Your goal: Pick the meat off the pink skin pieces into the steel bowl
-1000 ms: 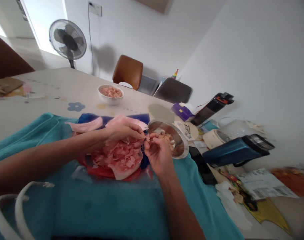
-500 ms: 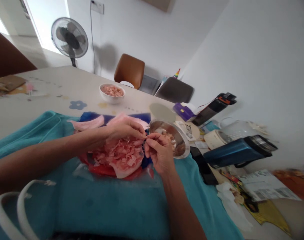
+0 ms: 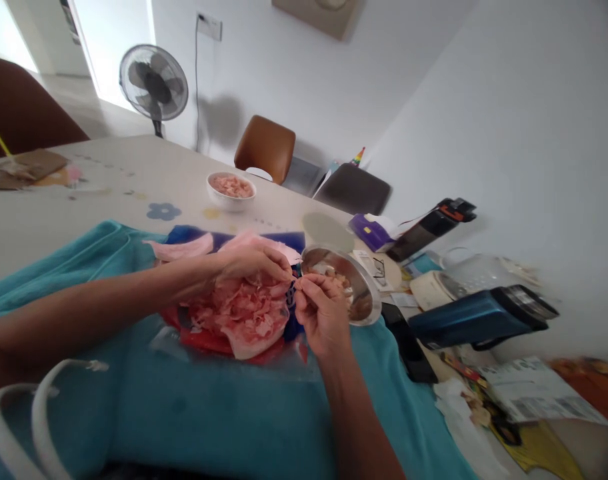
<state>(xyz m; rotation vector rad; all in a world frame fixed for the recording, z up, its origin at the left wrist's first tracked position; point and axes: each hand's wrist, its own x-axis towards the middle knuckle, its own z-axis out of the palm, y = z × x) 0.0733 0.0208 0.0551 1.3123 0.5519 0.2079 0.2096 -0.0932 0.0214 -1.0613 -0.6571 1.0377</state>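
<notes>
My left hand (image 3: pixel 257 262) and my right hand (image 3: pixel 324 307) meet fingertip to fingertip, both pinched. What they hold between them is too small and covered to make out. Just beneath lies a heap of thin pink flakes (image 3: pixel 251 310) with thicker, peel-like pale pink pieces (image 3: pixel 181 248) around it. It rests on red and clear plastic (image 3: pixel 209 343) with a blue sheet (image 3: pixel 294 239) behind. Right beside my right hand, a steel bowl (image 3: pixel 371 303) contains pale brownish pieces (image 3: pixel 341 275), partly covered by that hand.
A white bowl (image 3: pixel 231 201) of pinkish pieces stands farther back. Beneath the work spreads a teal cloth (image 3: pixel 209 407). Along the right are a phone (image 3: pixel 409 343), a blue flask (image 3: pixel 477 317), a dark bottle (image 3: pixel 429 230), a purple tissue pack (image 3: pixel 370 232) and papers (image 3: pixel 539 387).
The whole view has shifted slightly, so things sit a little lower and to the right. Both hands stay together, still pinching, with only small finger movement.
</notes>
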